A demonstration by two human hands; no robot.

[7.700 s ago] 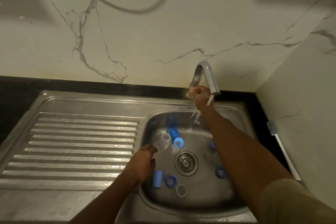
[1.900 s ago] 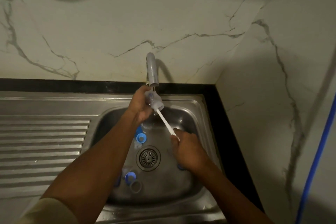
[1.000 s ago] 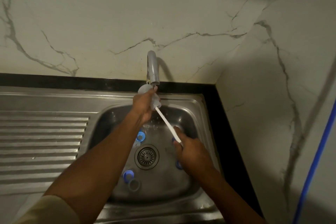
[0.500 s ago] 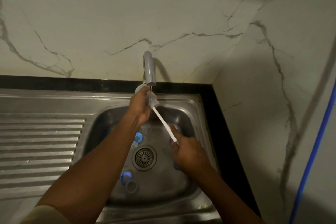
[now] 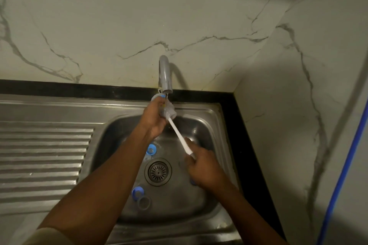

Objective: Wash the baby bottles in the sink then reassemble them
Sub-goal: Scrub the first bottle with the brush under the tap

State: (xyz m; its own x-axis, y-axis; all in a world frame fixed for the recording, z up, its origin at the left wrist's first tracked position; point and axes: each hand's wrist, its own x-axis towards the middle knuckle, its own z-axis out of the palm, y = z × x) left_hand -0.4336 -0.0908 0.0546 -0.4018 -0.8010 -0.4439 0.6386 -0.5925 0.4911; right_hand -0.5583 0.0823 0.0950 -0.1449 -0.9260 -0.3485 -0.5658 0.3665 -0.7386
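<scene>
My left hand [image 5: 154, 120] grips a clear baby bottle [image 5: 169, 110] right under the grey tap [image 5: 165, 74], over the steel sink [image 5: 223, 145]. The white handle of a bottle brush [image 5: 179, 137] runs from the bottle's mouth down to my right hand [image 5: 205, 167], which is closed on its lower end. The brush head is inside the bottle. Loose parts lie on the sink floor: a blue ring [image 5: 151, 149] by my left forearm, a blue ring [image 5: 137, 192] and a clear ring [image 5: 143, 202] near the front, and a blue piece [image 5: 192, 182] mostly hidden under my right hand.
The round drain [image 5: 158, 172] sits mid-basin. A ribbed steel draining board [image 5: 45, 157] stretches to the left. A black counter strip [image 5: 253, 175] borders the sink at the back and right, below marble walls. A blue hose [image 5: 342, 177] hangs at far right.
Since 7.7 s ago my left hand picked up a bottle and my right took the brush. Over the last second the brush handle shifts slightly in the bottle; the hands stay under the tap.
</scene>
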